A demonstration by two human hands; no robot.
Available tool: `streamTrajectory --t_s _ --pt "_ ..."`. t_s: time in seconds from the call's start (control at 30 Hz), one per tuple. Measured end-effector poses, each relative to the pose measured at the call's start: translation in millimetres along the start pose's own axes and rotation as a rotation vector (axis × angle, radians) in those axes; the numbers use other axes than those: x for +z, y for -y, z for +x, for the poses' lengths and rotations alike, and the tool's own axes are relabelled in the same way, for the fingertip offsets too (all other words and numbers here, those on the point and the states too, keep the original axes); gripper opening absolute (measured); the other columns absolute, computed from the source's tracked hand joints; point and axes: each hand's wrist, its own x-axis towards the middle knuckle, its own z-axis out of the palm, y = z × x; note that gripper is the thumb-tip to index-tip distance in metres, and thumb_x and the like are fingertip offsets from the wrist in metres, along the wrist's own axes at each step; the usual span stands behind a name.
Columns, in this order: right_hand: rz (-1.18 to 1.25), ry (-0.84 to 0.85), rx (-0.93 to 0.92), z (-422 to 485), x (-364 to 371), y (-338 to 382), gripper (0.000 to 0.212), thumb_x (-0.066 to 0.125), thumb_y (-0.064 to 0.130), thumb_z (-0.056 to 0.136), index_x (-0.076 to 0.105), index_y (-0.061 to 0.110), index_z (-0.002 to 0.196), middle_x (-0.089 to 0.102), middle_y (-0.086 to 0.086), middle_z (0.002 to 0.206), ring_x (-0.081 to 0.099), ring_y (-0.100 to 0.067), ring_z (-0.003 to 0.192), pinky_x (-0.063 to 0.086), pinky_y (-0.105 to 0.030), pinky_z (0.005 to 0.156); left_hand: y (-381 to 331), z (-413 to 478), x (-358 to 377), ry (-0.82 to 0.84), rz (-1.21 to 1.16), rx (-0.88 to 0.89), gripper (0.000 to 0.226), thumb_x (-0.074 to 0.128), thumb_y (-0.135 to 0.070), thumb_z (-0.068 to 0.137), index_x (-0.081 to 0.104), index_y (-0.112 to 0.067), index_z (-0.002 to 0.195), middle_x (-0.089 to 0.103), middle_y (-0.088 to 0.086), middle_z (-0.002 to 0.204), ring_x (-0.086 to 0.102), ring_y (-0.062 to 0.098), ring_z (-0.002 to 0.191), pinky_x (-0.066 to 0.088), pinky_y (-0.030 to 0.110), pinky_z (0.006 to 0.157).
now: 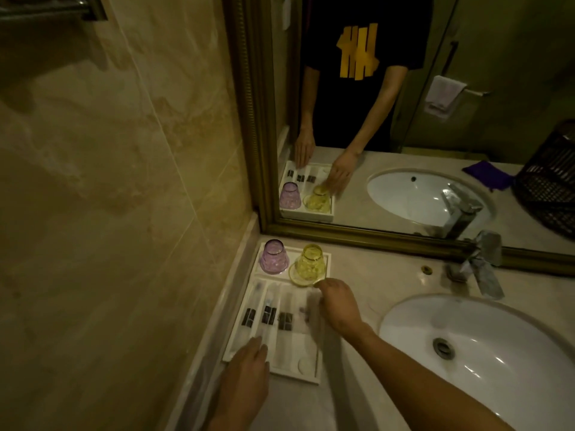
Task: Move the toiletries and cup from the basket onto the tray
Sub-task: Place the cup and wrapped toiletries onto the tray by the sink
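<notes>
One white tray (311, 376) carries two upturned cups, one purple (273, 257) and one yellow (309, 263), plus four wrapped toiletry packets (268, 315). Two hands are in view, left hand (249, 362) and right hand (337, 303).

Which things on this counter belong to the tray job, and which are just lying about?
Part of the job:
- white tray
- yellow cup, upside down, right hand at its rim
- purple cup, upside down on the tray
- wrapped toiletry packets in the tray slots
- left hand on the tray's near end

Lying about:
- sink
- tap
- mirror
</notes>
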Motion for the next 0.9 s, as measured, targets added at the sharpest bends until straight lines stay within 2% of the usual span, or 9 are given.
streamTrajectory --t_s 0.13,0.2,0.37,0.43,0.5,0.57,0.67,0.77,0.9 --pt "-0.132 0.114 -0.058 -7 3 -12 0.021 0.068 0.031 0.079 0.074 0.023 0.097 0.074 -0.003 0.101 0.064 -0.027 0.104 0.044 -0.043 0.1 -16 10 -6 0.005 0.007 0.053 0.04 0.087 -0.026 0.057 0.079 -0.014 0.094 0.076 0.003 0.104 0.072 0.014 0.094 0.057 0.026 0.081" --pt "-0.198 0.224 -0.117 -12 7 -3 0.028 0.061 0.046 0.083 0.071 0.026 0.1 0.072 -0.002 0.105 0.057 -0.025 0.116 0.03 -0.052 0.114 -24 13 -9 0.02 -0.019 0.045 0.04 0.087 -0.028 0.057 0.079 -0.014 0.094 0.076 0.002 0.104 0.071 0.013 0.095 0.056 0.025 0.081" --pt "-0.402 0.309 -0.187 -23 14 20 0.035 0.054 0.026 0.094 0.061 0.018 0.128 0.067 -0.015 0.122 0.049 -0.034 0.129 0.008 -0.063 0.121 -33 16 -15 -0.006 -0.095 -0.021 0.041 0.054 -0.03 0.091 0.062 -0.018 0.129 0.055 0.0 0.141 0.052 0.012 0.128 0.039 0.024 0.106" --pt "-0.426 0.267 -0.199 -25 14 23 0.035 0.053 0.021 0.095 0.062 0.018 0.128 0.068 -0.016 0.12 0.051 -0.034 0.127 0.011 -0.062 0.121 -34 18 -17 -0.021 -0.164 -0.07 0.039 0.05 -0.029 0.094 0.061 -0.019 0.129 0.053 -0.001 0.142 0.05 0.012 0.129 0.038 0.024 0.107" --pt "-0.355 0.183 -0.157 -27 10 23 0.029 0.054 0.02 0.094 0.066 0.02 0.119 0.071 -0.011 0.112 0.058 -0.032 0.118 0.024 -0.056 0.118 -34 22 -19 -0.035 -0.253 -0.119 0.029 0.053 -0.026 0.092 0.069 -0.021 0.116 0.064 -0.002 0.129 0.059 0.012 0.116 0.044 0.023 0.098" --pt "-0.144 0.038 -0.034 -27 3 20 0.015 0.058 0.026 0.091 0.07 0.025 0.1 0.071 -0.002 0.1 0.063 -0.024 0.102 0.042 -0.042 0.1 -36 29 -22 -0.04 -0.384 -0.211 0.022 0.056 -0.021 0.091 0.072 -0.023 0.106 0.07 -0.006 0.112 0.064 0.01 0.103 0.046 0.02 0.09" --pt "0.434 -0.141 0.265 -35 -19 21 0.013 0.073 0.039 0.086 0.074 0.026 0.082 0.068 0.004 0.086 0.06 -0.015 0.083 0.048 -0.034 0.072 -43 44 -26 0.015 -0.613 -0.365 0.018 0.061 -0.018 0.09 0.076 -0.023 0.098 0.074 -0.008 0.099 0.066 0.009 0.094 0.048 0.017 0.082" --pt "1.176 -0.086 0.597 -52 -47 36 0.007 0.077 0.022 0.085 0.078 0.017 0.081 0.074 -0.003 0.086 0.065 -0.02 0.087 0.048 -0.034 0.077 -56 58 -33 0.098 -0.949 -0.58 0.016 0.063 -0.027 0.089 0.077 -0.021 0.087 0.075 -0.005 0.09 0.066 0.015 0.093 0.05 0.027 0.083" --pt "1.455 0.074 0.771 -78 -58 51 0.003 0.076 0.019 0.085 0.079 0.018 0.084 0.073 0.003 0.085 0.059 -0.015 0.087 0.036 -0.036 0.082 -77 74 -45 0.082 -1.336 -0.714 0.025 0.065 -0.034 0.088 0.077 -0.013 0.086 0.077 0.004 0.085 0.066 0.021 0.088 0.047 0.035 0.083"
